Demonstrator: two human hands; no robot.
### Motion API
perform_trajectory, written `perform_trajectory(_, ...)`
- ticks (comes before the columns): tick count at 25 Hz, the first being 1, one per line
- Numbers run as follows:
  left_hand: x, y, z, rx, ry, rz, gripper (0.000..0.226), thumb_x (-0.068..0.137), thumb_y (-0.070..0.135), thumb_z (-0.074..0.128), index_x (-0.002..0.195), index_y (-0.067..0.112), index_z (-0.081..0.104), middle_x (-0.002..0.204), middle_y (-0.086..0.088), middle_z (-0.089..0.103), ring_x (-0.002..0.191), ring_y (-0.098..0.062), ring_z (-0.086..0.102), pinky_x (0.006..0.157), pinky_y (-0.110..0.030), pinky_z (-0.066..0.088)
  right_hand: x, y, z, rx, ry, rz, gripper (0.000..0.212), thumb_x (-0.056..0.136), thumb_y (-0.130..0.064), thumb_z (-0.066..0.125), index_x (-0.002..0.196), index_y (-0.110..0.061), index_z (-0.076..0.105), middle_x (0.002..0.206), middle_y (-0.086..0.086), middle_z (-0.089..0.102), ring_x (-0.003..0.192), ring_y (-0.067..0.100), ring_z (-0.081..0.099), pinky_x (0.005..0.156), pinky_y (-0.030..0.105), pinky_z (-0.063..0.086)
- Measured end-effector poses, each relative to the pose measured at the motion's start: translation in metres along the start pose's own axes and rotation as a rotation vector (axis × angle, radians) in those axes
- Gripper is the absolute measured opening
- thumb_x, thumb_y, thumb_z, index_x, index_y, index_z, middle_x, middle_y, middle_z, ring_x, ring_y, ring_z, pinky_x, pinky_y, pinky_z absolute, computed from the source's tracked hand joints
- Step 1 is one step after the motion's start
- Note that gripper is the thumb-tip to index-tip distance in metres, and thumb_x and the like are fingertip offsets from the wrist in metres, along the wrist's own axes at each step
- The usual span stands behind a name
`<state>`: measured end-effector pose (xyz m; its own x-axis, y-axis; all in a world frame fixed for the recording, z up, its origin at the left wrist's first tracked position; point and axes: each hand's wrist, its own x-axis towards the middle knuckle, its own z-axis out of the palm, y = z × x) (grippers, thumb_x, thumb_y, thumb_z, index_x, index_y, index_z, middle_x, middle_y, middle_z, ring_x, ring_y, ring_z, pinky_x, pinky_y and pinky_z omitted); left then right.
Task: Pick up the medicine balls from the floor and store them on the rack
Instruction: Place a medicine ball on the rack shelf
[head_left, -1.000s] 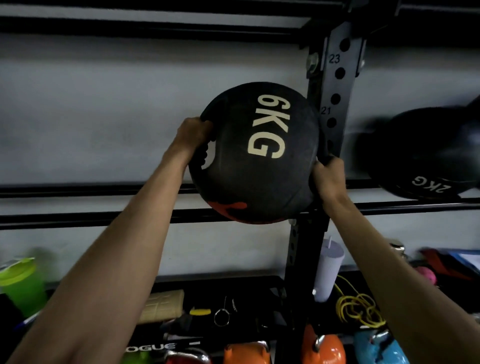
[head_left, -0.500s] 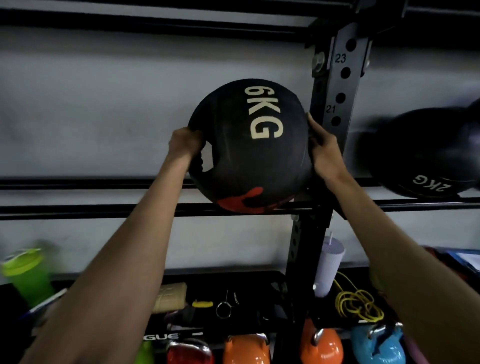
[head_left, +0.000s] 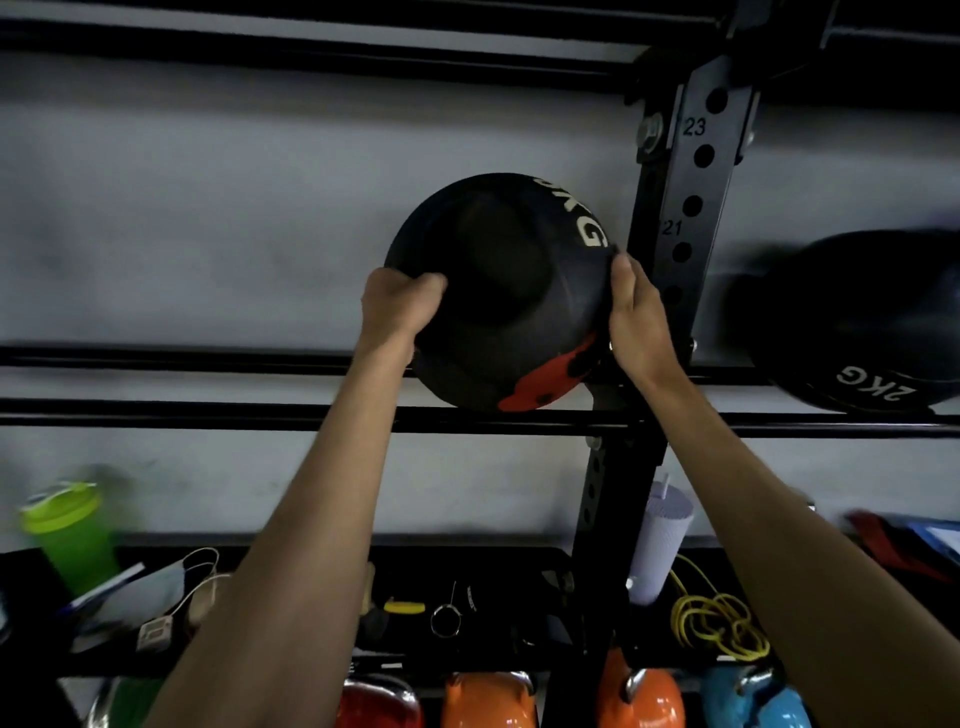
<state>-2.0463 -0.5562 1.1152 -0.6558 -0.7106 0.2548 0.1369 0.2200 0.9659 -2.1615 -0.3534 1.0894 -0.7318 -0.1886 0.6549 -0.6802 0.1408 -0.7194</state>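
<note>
Black medicine ball (head_left: 498, 296) has rotated, label (head_left: 586, 221) now rightward.

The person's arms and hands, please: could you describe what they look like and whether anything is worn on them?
The left forearm and right forearm are bare down to the frame's lower edge; no sleeve shows. The left hand and right hand wear no gloves, and no watch or band shows on either wrist. Rings cannot be told.

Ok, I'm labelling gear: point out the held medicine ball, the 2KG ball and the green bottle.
held medicine ball (head_left: 498, 291), head view, black middle of its face.
2KG ball (head_left: 857, 322), head view, dark surface above its lettering.
green bottle (head_left: 80, 556), head view, body below the lid.
</note>
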Motion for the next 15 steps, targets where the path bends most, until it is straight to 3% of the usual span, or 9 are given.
perform_trajectory(2,-0.008,0.009,0.02,-0.005,0.0,0.084,0.021,0.087,0.018,0.067,0.07,0.015,0.054,0.08,-0.002,0.061,0.074,-0.014,0.06,0.08,-0.031,0.055,0.005,0.013,-0.007,-0.168,0.069,-0.003,0.042,0.11,-0.023,0.03,0.138,-0.006,0.056,0.134,0.016,0.059,0.128,0.028,0.052,0.103,0.022,0.034)
perform_trajectory(4,-0.01,0.018,0.041,0.038,-0.014,0.151,0.021,0.09,0.022,0.066,0.074,0.01,0.058,0.07,0.001,0.056,0.064,-0.009,0.055,0.074,-0.03,0.053,0.005,0.026,-0.015,-0.239,0.095,0.01,0.038,0.107,-0.012,0.034,0.135,-0.005,0.059,0.127,0.019,0.061,0.121,0.031,0.055,0.093,0.018,0.033)
perform_trajectory(7,0.008,0.018,0.056,0.116,-0.003,0.163,0.031,0.095,0.033,0.059,0.08,0.006,0.062,0.069,0.0,0.056,0.066,-0.016,0.057,0.078,-0.038,0.056,-0.005,0.037,-0.018,-0.234,0.074,0.034,0.039,0.106,-0.026,0.042,0.138,-0.01,0.057,0.129,0.014,0.061,0.118,0.024,0.058,0.095,0.021,0.04)
perform_trajectory(8,0.015,0.016,0.057,0.127,-0.012,0.139,0.036,0.097,0.04,0.055,0.081,0.008,0.061,0.076,-0.002,0.059,0.071,-0.016,0.059,0.084,-0.039,0.056,-0.009,0.038,-0.013,-0.23,0.054,0.041,0.045,0.105,-0.036,0.043,0.14,-0.01,0.056,0.131,0.014,0.06,0.12,0.025,0.058,0.1,0.027,0.044)
perform_trajectory(10,0.024,0.009,0.058,0.15,-0.06,0.054,0.065,0.095,0.062,0.045,0.119,0.004,0.059,0.112,-0.01,0.066,0.097,-0.023,0.063,0.094,-0.041,0.053,-0.017,0.039,-0.001,-0.219,-0.014,0.055,0.058,0.103,-0.049,0.045,0.148,-0.012,0.046,0.141,0.015,0.052,0.129,0.027,0.053,0.111,0.036,0.042)
perform_trajectory(12,0.025,0.002,0.059,0.165,-0.1,0.007,0.094,0.091,0.073,0.039,0.148,-0.001,0.035,0.14,-0.014,0.054,0.122,-0.03,0.056,0.102,-0.04,0.048,-0.024,0.038,0.006,-0.225,-0.046,0.073,0.065,0.103,-0.049,0.047,0.156,-0.015,0.033,0.15,0.016,0.041,0.136,0.027,0.044,0.111,0.025,0.033)
perform_trajectory(13,0.024,-0.001,0.06,0.15,-0.107,0.029,0.097,0.09,0.074,0.038,0.151,-0.001,0.028,0.146,-0.014,0.049,0.129,-0.031,0.052,0.104,-0.037,0.045,-0.025,0.039,0.006,-0.223,-0.049,0.083,0.066,0.103,-0.048,0.048,0.158,-0.015,0.03,0.151,0.015,0.038,0.137,0.027,0.043,0.107,0.018,0.03)
perform_trajectory(15,0.019,-0.009,0.06,0.101,-0.137,0.108,0.1,0.088,0.078,0.035,0.154,0.004,0.027,0.151,-0.012,0.045,0.136,-0.029,0.047,0.109,-0.037,0.04,-0.026,0.04,0.006,-0.21,-0.055,0.09,0.066,0.102,-0.049,0.048,0.157,-0.017,0.031,0.15,0.014,0.041,0.136,0.026,0.045,0.107,0.02,0.033)
